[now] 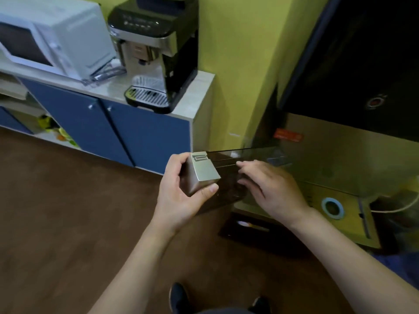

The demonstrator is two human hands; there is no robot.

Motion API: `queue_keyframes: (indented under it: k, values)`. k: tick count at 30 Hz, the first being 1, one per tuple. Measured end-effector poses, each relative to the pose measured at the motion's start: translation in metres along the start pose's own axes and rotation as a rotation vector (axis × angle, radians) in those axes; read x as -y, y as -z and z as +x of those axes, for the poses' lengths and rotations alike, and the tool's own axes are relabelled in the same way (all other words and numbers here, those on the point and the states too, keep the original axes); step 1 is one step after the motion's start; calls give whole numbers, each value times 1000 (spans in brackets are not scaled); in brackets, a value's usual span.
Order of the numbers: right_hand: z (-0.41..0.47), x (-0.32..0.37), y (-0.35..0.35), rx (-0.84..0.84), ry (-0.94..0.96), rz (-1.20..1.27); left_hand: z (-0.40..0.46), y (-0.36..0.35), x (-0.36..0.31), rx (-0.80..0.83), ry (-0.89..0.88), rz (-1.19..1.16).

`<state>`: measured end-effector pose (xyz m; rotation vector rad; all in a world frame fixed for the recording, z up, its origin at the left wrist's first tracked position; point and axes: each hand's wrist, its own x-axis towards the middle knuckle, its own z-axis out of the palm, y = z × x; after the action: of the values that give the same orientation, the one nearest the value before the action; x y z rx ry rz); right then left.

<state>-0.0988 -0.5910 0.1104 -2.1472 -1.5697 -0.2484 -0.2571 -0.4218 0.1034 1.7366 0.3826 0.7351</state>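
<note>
Left hand (181,193) grips tank (227,176) end — right hand (274,189) apparently touches side.
</note>
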Motion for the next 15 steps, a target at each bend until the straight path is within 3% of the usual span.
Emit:
queue_keyframes:
  k: [7,15]
  values:
    - [109,35,-59,15,142,-120,47,94,29,-74,-48,177]
    - [270,-30,-100,116,298,-158,170,118,91,-93,-13,160]
